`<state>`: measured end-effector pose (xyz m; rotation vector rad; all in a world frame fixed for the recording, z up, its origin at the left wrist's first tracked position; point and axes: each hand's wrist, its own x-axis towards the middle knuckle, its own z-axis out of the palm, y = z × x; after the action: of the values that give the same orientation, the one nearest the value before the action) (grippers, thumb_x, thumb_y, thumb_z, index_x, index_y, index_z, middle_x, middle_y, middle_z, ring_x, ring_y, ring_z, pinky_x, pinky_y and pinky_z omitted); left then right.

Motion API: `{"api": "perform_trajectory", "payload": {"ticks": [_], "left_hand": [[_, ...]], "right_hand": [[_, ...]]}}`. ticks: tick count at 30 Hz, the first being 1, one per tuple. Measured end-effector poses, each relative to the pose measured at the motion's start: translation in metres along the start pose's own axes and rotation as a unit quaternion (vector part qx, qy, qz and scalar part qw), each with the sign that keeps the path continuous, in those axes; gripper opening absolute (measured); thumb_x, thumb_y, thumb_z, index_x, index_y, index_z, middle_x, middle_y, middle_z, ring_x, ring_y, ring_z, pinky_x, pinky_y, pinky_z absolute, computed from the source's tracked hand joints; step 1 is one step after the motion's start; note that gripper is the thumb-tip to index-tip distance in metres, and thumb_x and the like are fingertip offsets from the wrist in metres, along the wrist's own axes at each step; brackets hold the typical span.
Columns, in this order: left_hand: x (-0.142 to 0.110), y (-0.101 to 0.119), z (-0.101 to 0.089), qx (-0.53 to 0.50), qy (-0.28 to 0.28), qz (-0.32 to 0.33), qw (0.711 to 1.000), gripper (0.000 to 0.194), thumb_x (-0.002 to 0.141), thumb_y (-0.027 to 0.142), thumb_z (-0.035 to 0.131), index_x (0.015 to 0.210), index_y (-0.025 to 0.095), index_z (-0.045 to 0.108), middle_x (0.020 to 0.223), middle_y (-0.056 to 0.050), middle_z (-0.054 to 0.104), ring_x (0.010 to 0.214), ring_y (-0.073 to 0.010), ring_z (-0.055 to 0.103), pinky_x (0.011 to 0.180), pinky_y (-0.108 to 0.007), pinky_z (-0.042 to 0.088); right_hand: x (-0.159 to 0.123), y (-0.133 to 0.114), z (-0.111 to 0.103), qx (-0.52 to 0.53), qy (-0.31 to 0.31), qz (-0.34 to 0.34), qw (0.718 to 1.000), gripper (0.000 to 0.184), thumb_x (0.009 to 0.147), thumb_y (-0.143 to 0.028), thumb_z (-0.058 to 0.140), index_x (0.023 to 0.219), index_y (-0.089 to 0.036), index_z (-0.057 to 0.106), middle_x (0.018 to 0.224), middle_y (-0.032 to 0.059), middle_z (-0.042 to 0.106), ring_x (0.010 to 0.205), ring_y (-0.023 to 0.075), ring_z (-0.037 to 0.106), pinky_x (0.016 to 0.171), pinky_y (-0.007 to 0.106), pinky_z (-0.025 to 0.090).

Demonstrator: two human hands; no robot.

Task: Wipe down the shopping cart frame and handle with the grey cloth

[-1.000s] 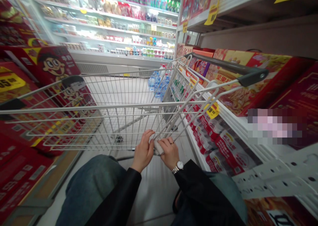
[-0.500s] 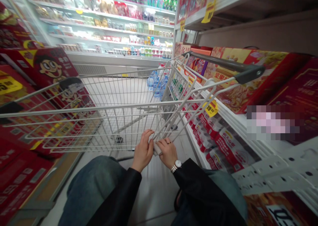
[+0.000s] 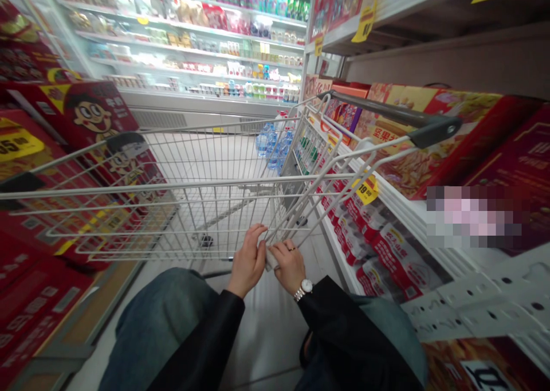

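A wire shopping cart (image 3: 193, 186) stands across in front of me, its grey handle (image 3: 387, 109) at the upper right. My left hand (image 3: 248, 260) is at the cart's near lower corner, fingers curled against the wires. Close beside it, my right hand (image 3: 290, 263) wears a ring and is closed on a small light-grey piece that looks like a folded cloth (image 3: 271, 259). This piece lies against the lower wires, between the two hands. The fingertips of both hands are partly hidden. A wristwatch (image 3: 304, 288) sits on my right wrist.
Red boxes (image 3: 101, 113) are stacked on the left. To the right, a shelf holds gift boxes (image 3: 397, 144) above red-and-white packs (image 3: 393, 253). Blue-capped water bottles (image 3: 271, 147) stand on the floor ahead, before a lit refrigerated case (image 3: 201, 101). My knees flank my arms.
Both hands keep nearly the same place and grip. The right hand shifts very slightly, and the view moves a little; the cart appears still.
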<state>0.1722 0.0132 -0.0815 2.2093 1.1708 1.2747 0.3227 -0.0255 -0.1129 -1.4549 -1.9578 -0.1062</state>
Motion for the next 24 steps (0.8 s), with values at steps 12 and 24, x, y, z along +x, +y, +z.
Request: {"api": "perform_trajectory", "payload": {"ticks": [12, 24], "left_hand": [[0.000, -0.001, 0.001, -0.006, -0.005, -0.005, 1.000, 0.036, 0.104, 0.031, 0.037, 0.137, 0.024, 0.050, 0.148, -0.012, 0.051, 0.141, -0.0229, 0.049, 0.111, -0.044, 0.048], [0.000, 0.001, -0.005, -0.003, -0.016, -0.012, 1.000, 0.036, 0.105, 0.032, 0.037, 0.137, 0.025, 0.050, 0.147, -0.011, 0.053, 0.140, -0.0228, 0.050, 0.110, -0.043, 0.049]], "right_hand": [[-0.002, 0.003, 0.005, 0.011, 0.008, 0.008, 1.000, 0.054, 0.072, 0.002, 0.061, 0.120, -0.024, 0.068, 0.109, 0.0051, 0.070, 0.102, 0.0238, 0.054, 0.084, 0.036, 0.050], [0.006, 0.004, -0.019, 0.048, 0.105, 0.013, 0.993, 0.048, 0.078, -0.002, 0.060, 0.121, -0.021, 0.067, 0.116, 0.0068, 0.070, 0.106, 0.0247, 0.055, 0.095, 0.039, 0.048]]}}
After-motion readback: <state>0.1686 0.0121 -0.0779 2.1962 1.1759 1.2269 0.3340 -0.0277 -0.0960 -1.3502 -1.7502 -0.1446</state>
